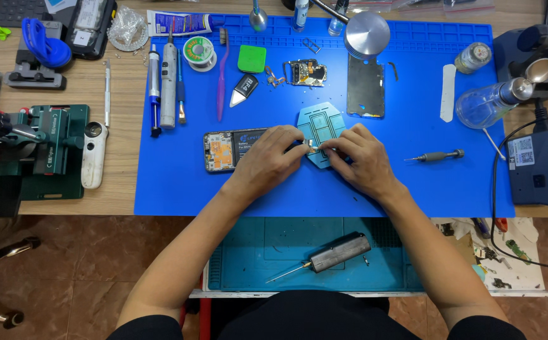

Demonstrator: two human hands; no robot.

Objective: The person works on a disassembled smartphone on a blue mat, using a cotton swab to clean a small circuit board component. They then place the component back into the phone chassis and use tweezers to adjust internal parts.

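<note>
I see both hands meeting over the teal octagonal parts tray (320,129) on the blue work mat (412,182). My left hand (273,157) is curled, fingertips pinched on a small metal part (310,147) at the tray's lower left edge; the right hand (361,158) is curled too, fingertips pressed to the same piece, though I cannot tell whether it grips it. The opened phone (230,150) lies just left, partly under the left hand. I judge this a fine handling step on a small component; the next move calls for a steady pinch and tiny motions.
</note>
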